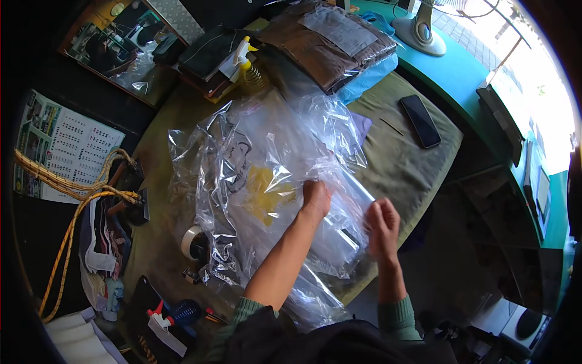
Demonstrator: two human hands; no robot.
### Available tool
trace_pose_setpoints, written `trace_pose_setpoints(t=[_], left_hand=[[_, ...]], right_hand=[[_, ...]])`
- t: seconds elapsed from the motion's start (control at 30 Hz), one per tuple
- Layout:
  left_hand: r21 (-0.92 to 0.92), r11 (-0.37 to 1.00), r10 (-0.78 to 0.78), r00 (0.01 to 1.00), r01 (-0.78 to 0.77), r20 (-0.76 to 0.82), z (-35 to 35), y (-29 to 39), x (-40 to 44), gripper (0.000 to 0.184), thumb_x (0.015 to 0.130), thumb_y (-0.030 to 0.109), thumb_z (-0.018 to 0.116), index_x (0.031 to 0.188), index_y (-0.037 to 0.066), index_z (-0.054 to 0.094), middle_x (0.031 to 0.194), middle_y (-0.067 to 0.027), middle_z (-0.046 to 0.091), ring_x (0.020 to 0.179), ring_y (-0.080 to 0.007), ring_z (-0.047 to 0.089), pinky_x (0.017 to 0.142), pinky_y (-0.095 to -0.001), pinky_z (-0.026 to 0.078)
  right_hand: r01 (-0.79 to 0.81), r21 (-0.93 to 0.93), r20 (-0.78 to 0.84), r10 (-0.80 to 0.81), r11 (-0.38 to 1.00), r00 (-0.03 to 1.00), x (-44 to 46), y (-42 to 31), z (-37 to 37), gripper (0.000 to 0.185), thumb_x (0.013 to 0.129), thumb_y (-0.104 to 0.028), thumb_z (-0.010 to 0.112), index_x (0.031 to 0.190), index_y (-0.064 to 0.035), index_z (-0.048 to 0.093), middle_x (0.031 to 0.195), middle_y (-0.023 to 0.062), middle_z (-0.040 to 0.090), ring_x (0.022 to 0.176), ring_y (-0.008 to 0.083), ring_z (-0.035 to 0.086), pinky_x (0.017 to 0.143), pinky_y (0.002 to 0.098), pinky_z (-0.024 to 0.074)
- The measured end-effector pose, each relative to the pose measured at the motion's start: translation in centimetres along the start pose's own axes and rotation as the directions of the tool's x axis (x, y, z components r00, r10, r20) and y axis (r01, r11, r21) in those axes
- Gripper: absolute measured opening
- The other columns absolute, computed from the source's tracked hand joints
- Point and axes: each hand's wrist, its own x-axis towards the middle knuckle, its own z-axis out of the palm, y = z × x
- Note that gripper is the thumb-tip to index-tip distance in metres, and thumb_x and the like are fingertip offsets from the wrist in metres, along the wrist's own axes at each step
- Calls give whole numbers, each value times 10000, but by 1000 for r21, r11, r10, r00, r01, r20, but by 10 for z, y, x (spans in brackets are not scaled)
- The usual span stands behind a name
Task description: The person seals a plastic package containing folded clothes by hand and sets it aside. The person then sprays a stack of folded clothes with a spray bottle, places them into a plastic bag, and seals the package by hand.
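A large sheet of clear, crinkled plastic [242, 200], with printed lettering and a yellow patch showing, spreads over the green cloth-covered table [418, 170]. My left hand [316, 198] is closed on the plastic near its middle. To the right, my right hand [382, 227] has its fingers pinched together at the plastic's right edge. Between the two hands, a long pale shiny strip [357, 188] runs slantwise in or under the plastic; I cannot tell what it is.
Wrapped brown packages [321, 45] and a yellow-topped spray bottle [248, 67] stand at the back. A phone [419, 121] lies to the right, a tape roll [193, 242] to the left. A red-topped spray bottle [182, 312] is nearer me. Ropes [73, 185] hang at left; a fan [419, 33] stands behind.
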Motion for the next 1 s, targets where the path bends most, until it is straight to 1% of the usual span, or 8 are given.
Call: trace_pose_setpoints(t=[0.2,0.37,0.5,0.57,0.63,0.73,0.83,1.0], left_hand=[[55,997,-51,998,49,31,-10,22,31,278,918,185,457,1167,102,548,1163,-73,603,1073,-189,565,864,-370,477],[-35,995,-96,995,96,7,-1,9,-23,404,947,254,449,1319,110,390,1379,-84,429,1245,-233,428,998,-411,355],[252,967,-109,957,39,269,4,-2,-157,698,925,343,511,1469,123,133,1472,-77,298,1370,-258,251,1065,-458,239],[497,428,348,645,-755,680,-1,4,-205,818,866,363,605,1475,118,117,1498,-89,242,1387,-263,210,1074,-469,217],[547,-14,349,508,-837,787,6,30,-242,856,796,331,691,1457,122,188,1362,-111,446,1284,-235,400,1074,-443,232],[554,65,539,496,-830,681,-17,40,-264,557,749,101,683,1270,123,487,864,-38,643,850,-223,630,916,-413,416],[661,-176,750,336,-729,570,-75,47,-292,280,776,4,606,1038,101,625,870,-79,654,787,-250,640,741,-370,480],[812,25,877,403,-583,262,-179,73,-373,198,774,2,588,944,63,669,896,-118,678,798,-248,667,700,-338,521]], right_hand=[[327,34,-562,-253,944,788,-39,-108,-110,188,965,-259,473,897,-93,531,716,-27,518,613,42,502,528,182,418],[298,-243,-634,-383,923,672,-79,-191,-129,246,969,-324,460,925,-93,530,755,-23,537,577,31,471,462,152,326],[195,-372,-104,-250,908,963,-66,-193,-59,233,927,-265,543,907,-34,524,678,31,610,583,32,513,460,151,315],[146,-475,394,61,868,917,-58,-185,-10,196,902,-188,567,880,2,525,682,85,651,607,76,581,504,177,384],[117,-479,648,260,870,715,-66,-166,33,114,876,-84,579,857,24,545,760,122,680,671,159,659,584,259,490],[418,-558,760,238,717,605,-80,-156,83,37,844,-2,585,827,26,568,767,116,684,722,190,683,617,269,507],[542,-513,813,173,666,556,-114,-167,134,62,834,-20,600,800,24,573,740,101,678,685,190,681,614,266,509],[643,-413,897,164,645,411,-167,-167,183,67,865,-23,549,806,9,549,696,102,668,614,148,647,573,248,472]])
